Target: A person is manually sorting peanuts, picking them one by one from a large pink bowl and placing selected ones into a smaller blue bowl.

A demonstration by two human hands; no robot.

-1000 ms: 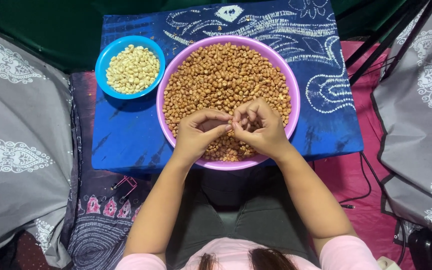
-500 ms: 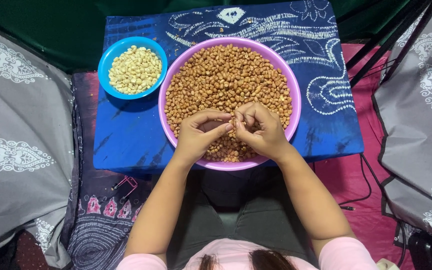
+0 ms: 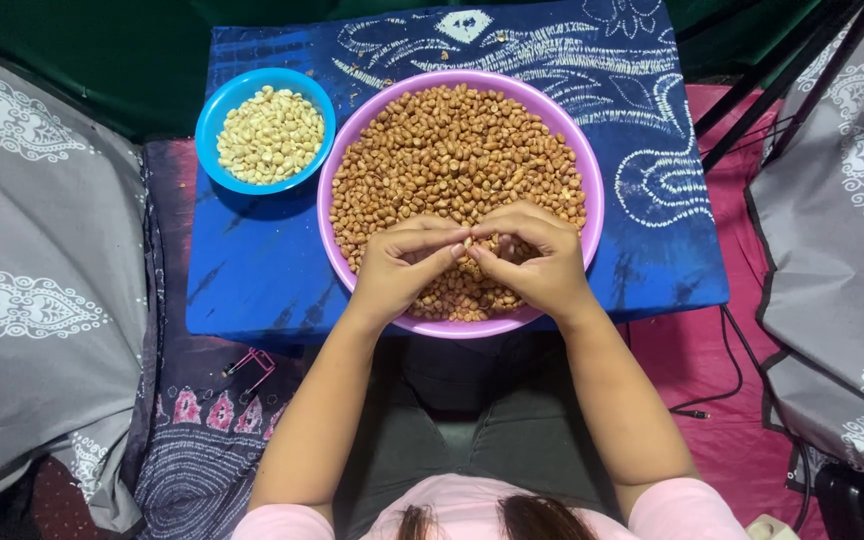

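Note:
A wide purple bowl full of brown-skinned peanuts stands on a blue patterned cloth. My left hand and my right hand hover over the bowl's near part, fingertips meeting at the middle around a single peanut. Both hands are curled, thumbs and forefingers pinched together. To the left of the purple bowl a small blue bowl holds pale skinned peanuts.
The blue cloth covers a small low table in front of my lap. Grey patterned fabric lies on the left and on the right. A pink mat with a black cable lies at the right. Black stand legs cross the upper right.
My right hand's fingers have uncurled and flattened over the bowl, and both hands' fingertips have come closer together. The view has shifted slightly.

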